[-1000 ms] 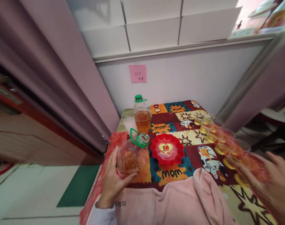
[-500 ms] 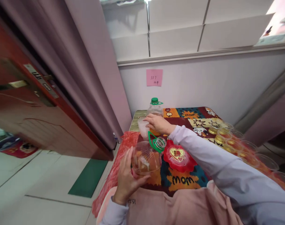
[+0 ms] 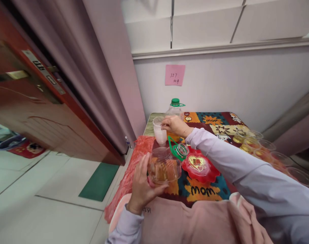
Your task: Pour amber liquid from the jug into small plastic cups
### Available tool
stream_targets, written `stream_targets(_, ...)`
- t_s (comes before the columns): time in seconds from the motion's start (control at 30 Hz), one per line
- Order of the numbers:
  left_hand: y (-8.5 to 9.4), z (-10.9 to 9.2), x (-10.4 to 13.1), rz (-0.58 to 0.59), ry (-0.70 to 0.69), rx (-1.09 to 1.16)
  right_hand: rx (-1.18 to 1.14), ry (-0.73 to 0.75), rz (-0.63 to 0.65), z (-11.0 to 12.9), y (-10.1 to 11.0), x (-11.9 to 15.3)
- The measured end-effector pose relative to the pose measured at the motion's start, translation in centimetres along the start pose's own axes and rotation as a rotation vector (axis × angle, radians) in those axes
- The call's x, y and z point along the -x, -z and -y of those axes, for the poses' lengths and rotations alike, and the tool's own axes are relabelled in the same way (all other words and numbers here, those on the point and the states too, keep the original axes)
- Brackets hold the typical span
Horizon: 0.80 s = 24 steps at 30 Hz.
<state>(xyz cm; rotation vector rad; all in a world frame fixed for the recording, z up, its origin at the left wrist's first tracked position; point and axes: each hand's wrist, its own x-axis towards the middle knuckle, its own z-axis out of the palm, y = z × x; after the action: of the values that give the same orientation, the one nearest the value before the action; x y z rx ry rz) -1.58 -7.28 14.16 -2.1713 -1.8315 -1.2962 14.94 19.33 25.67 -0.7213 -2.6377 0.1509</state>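
My left hand (image 3: 144,184) holds a clear plastic bottle (image 3: 164,166) by its base. The bottle is tilted, its uncapped mouth pointing right, a green handle round its neck and some yellowish liquid inside. My right hand (image 3: 176,125) has its fingers closed at the rim of a stack of clear plastic cups (image 3: 160,132). Behind that hand stands a second bottle with a green cap (image 3: 175,102), partly hidden. A red scalloped dish (image 3: 200,166) with a gold heart lies beside the tilted bottle's mouth.
Several clear cups of yellowish liquid (image 3: 252,144) line the table's right side, partly behind my right sleeve. Red plastic film (image 3: 139,156) covers the left edge of the patterned table (image 3: 200,191). A wooden door (image 3: 55,125) stands left; a wall is behind.
The view has shifted, so the table things sit further right and slightly higher in the picture. Both hands keep nearly the same places, the right one still at the cup stack.
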Motion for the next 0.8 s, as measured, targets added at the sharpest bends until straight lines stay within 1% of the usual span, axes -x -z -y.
stream_targets(0.03,0.0,0.0,0.0,0.005,0.003,-0.002,-0.023,0.000,-0.074,0.3,1.0,0.5)
stream_targets(0.1,0.1,0.0,-0.1,0.012,0.019,-0.006,-0.059,-0.010,-0.280,0.8,3.2,2.6)
stream_targets(0.17,0.1,0.0,-0.3,0.017,0.036,0.002,-0.048,-0.055,-0.475,1.2,5.2,6.1)
stream_targets(0.2,0.0,0.0,-0.4,0.019,0.043,0.012,-0.025,-0.092,-0.531,1.3,5.7,8.3)
stream_targets(0.23,0.0,-0.1,-0.5,0.022,0.047,0.024,0.001,-0.132,-0.557,1.4,5.7,10.8)
stream_targets(0.27,0.0,-0.1,-0.6,0.024,0.051,0.035,0.023,-0.169,-0.554,1.4,5.3,13.3)
stream_targets(0.3,-0.1,-0.1,-0.7,0.024,0.056,0.043,0.036,-0.196,-0.520,1.3,4.4,15.9)
stream_targets(0.33,-0.1,-0.2,-0.8,0.022,0.067,0.047,0.045,-0.222,-0.455,1.1,3.1,18.3)
stream_targets(0.4,-0.1,-0.3,-1.0,0.017,0.103,0.050,0.051,-0.280,-0.310,0.7,-0.2,22.6)
stream_targets(0.47,-0.1,-0.4,-1.2,0.018,0.136,0.058,0.059,-0.345,-0.209,0.1,-3.3,25.4)
stream_targets(0.53,-0.1,-0.6,-1.3,0.024,0.157,0.068,0.081,-0.405,-0.171,-0.4,-5.4,26.8)
stream_targets(0.6,-0.1,-0.7,-1.3,0.028,0.169,0.074,0.100,-0.434,-0.164,-0.9,-6.4,27.1)
stream_targets(0.7,-0.1,-0.9,-1.4,0.033,0.182,0.081,0.099,-0.425,-0.160,-1.2,-6.8,26.8)
stream_targets(0.8,-0.2,-1.0,-1.4,0.032,0.198,0.089,0.086,-0.405,-0.177,-1.2,-6.6,26.9)
